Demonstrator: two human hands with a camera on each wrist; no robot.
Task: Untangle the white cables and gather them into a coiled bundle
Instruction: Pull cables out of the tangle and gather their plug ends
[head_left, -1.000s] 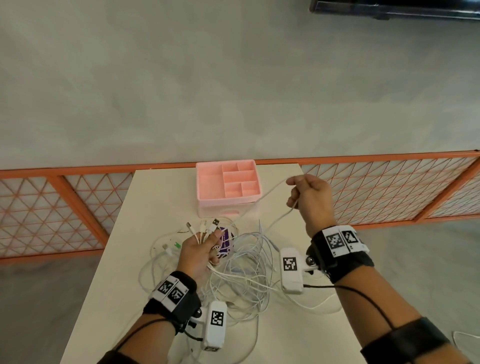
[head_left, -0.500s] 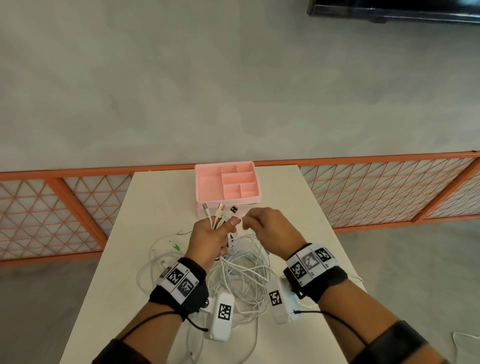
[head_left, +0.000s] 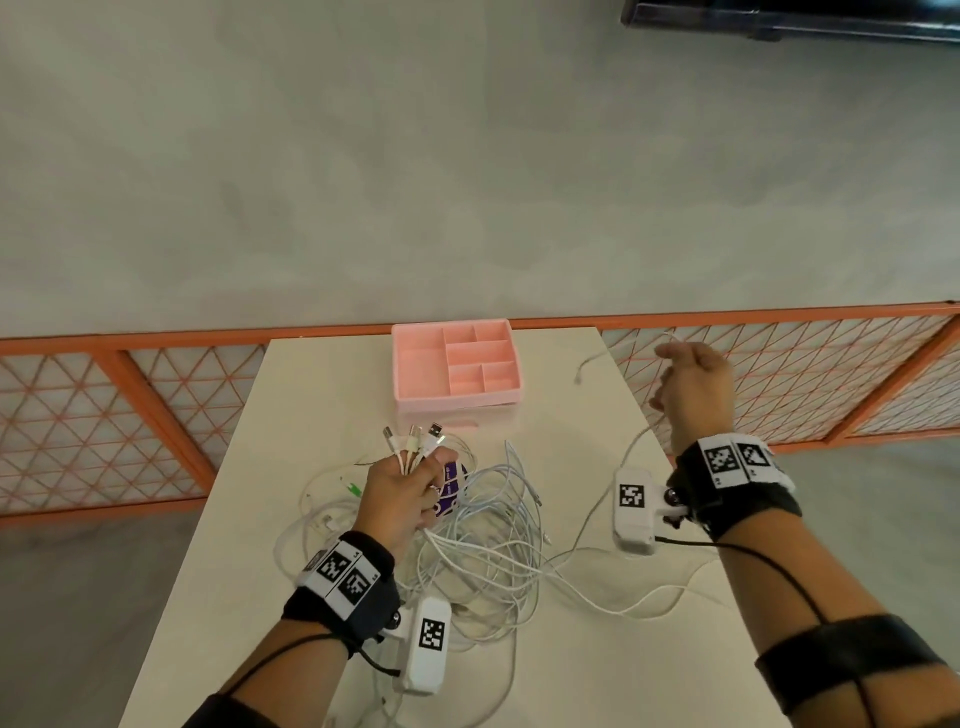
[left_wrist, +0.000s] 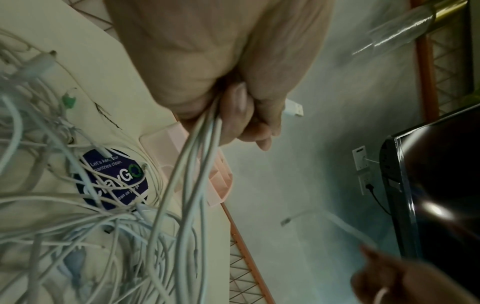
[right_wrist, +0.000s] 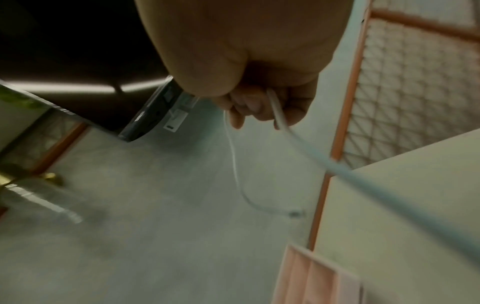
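A tangle of white cables (head_left: 483, 540) lies on the pale table (head_left: 322, 395) in front of me. My left hand (head_left: 400, 493) grips several cable ends, their plugs (head_left: 413, 439) sticking up above the fist; in the left wrist view the same bunch of cables (left_wrist: 197, 156) runs out from under the curled fingers (left_wrist: 239, 115). My right hand (head_left: 693, 384) is raised past the table's right edge, pinching one white cable (head_left: 602, 499) that trails back to the tangle. In the right wrist view that cable (right_wrist: 280, 117) passes through the curled fingers, its free end (right_wrist: 294, 212) dangling.
A pink compartment tray (head_left: 457, 366) stands at the table's far middle. A purple round sticker (head_left: 449, 486) lies under the cables. An orange lattice railing (head_left: 779, 374) runs behind the table. A dark screen (head_left: 789, 21) hangs on the wall at top right.
My right hand left the plugs beside the left hand and swung out right and up, drawing one cable from the tangle. The left hand has kept hold of the cable ends.
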